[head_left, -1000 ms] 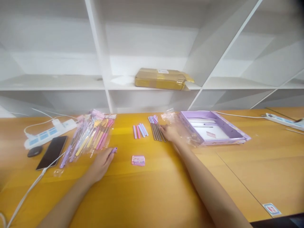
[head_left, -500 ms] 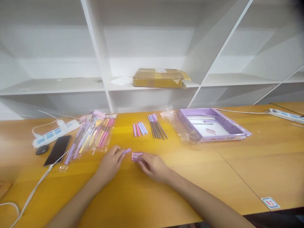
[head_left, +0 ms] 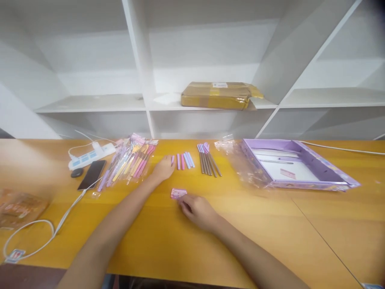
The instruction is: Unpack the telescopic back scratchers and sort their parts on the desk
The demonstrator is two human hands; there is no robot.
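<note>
My left hand (head_left: 164, 167) is reached out at the left end of a row of short pink, purple and blue sticks (head_left: 185, 160). A short purple stick (head_left: 172, 160) is at its fingertips, upright in line with the others. Closer to me, my right hand (head_left: 199, 209) rests on the table with its fingers closed on the edge of a small pink printed card (head_left: 178, 194). Right of the stick row lies a bunch of slim metal utensils (head_left: 209, 162) with purple and blue ends.
Plastic-bagged colourful cutlery (head_left: 132, 160) lies left, beside a phone (head_left: 92, 175), a power strip (head_left: 90, 156) and a white cable (head_left: 64, 216). An open purple box (head_left: 326, 166) stands right, next to clear plastic wrapping (head_left: 245, 172). A taped carton (head_left: 219, 96) sits on the shelf.
My left hand has moved forward with the purple stick, from near the card to the left end of the stick row. My right hand stays at the card. The view has shifted left.
</note>
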